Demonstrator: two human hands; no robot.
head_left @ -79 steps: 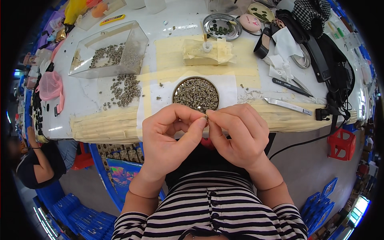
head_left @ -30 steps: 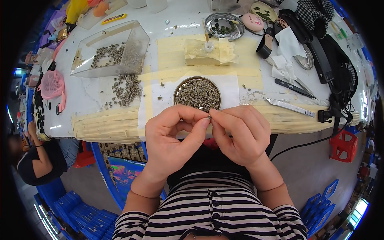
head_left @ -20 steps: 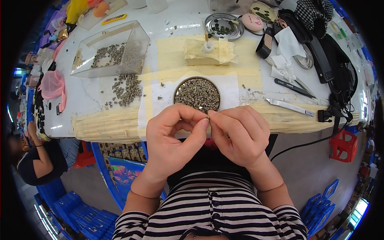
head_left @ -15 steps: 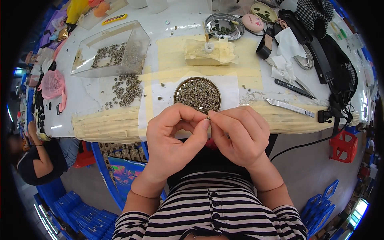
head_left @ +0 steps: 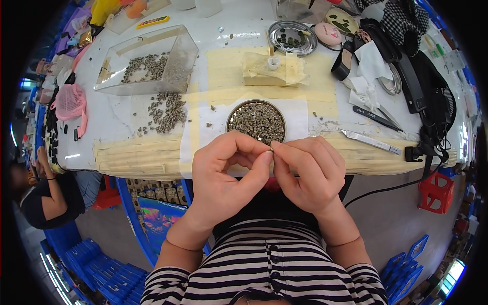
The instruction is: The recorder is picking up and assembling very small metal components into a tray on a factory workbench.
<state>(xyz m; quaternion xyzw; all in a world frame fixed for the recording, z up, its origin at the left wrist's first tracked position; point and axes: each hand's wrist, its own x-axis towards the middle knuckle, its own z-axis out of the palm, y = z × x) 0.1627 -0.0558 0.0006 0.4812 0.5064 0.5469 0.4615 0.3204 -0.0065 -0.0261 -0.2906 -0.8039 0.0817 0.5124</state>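
At the far left, below the table [head_left: 234, 23] edge, another person in a dark top [head_left: 48, 195] sits low beside blue crates [head_left: 96, 264]. On the table's left part lies a pink mesh pouch [head_left: 70, 101], and next to it stands a clear plastic box [head_left: 147, 61] with small grey parts inside; more of the same grey parts lie in a loose heap [head_left: 165, 109] on the tabletop just in front of that box. Toward the middle, on a white sheet, a round metal dish [head_left: 255, 122] is filled with the same small grey pieces, and behind it sits a block wrapped in yellowish tape [head_left: 272, 71] with a small white cap on top. Just in front of the dish, over the table's taped front edge, the left hand [head_left: 226, 175] and the right hand [head_left: 305, 173] meet fingertip to fingertip; the fingers of both are pinched together on one tiny piece [head_left: 272, 152], which is mostly hidden between them. Farther right lie metal tweezers [head_left: 371, 142] near the front edge, a dark pen-like tool [head_left: 376, 117], crumpled white tissue [head_left: 368, 66], and a second, shallower metal tray [head_left: 292, 38] toward the back. A black cable [head_left: 386, 188] hangs off the right edge near a red stool [head_left: 437, 190].
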